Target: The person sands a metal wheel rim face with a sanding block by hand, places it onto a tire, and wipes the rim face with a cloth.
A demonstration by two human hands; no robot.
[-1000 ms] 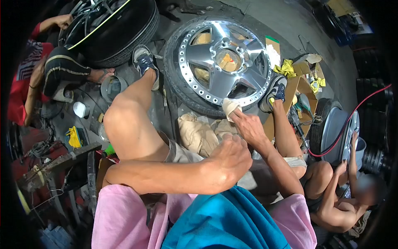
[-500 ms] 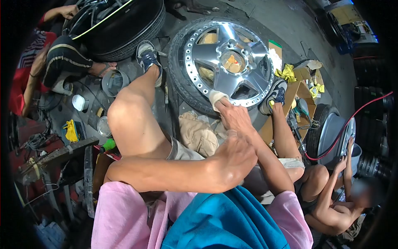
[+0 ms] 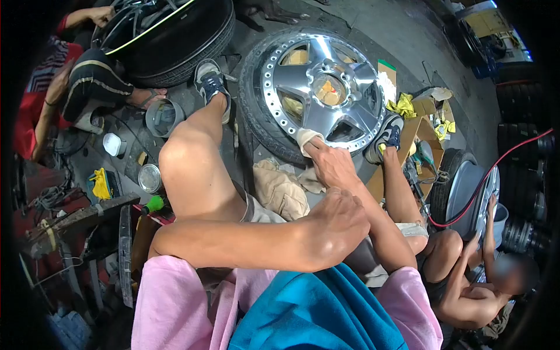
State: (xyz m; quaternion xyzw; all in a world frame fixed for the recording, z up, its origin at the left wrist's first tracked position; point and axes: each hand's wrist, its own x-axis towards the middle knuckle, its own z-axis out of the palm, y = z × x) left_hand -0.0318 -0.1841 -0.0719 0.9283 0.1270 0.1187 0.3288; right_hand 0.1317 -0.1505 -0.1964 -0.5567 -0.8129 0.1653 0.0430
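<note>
Your right grip (image 3: 332,166) was pinching a folded off-white cloth (image 3: 305,140), its fingers pressed together around the fabric. The cloth sat at the near-left edge of the polished five-spoke alloy rim (image 3: 324,115), over the outer lip with its row of holes. Your left grip (image 3: 339,214) was just below, beside the right forearm, with its fingers curled; you could not tell from this view whether they held anything.

The rim lay face up within a black tyre (image 3: 252,99) on the floor, between your two sneakers. Between your knees, near the tyre, lay a crumpled beige cloth (image 3: 280,189). Past your right sneaker (image 3: 389,133) stood an open cardboard box (image 3: 421,129), with a yellow cloth (image 3: 402,106) near its far end.

On your left side, a round metal pot (image 3: 165,118), a white tub (image 3: 113,144) and a green bottle (image 3: 154,204) stood apart from one another. Farther off, a co-worker in red (image 3: 35,125) sat by a large tilted wheel (image 3: 192,58) with a black tyre. To your right, another co-worker (image 3: 469,303) had both hands raised at a silver wheel (image 3: 466,189), and a red hose (image 3: 513,150) curved past it.
</note>
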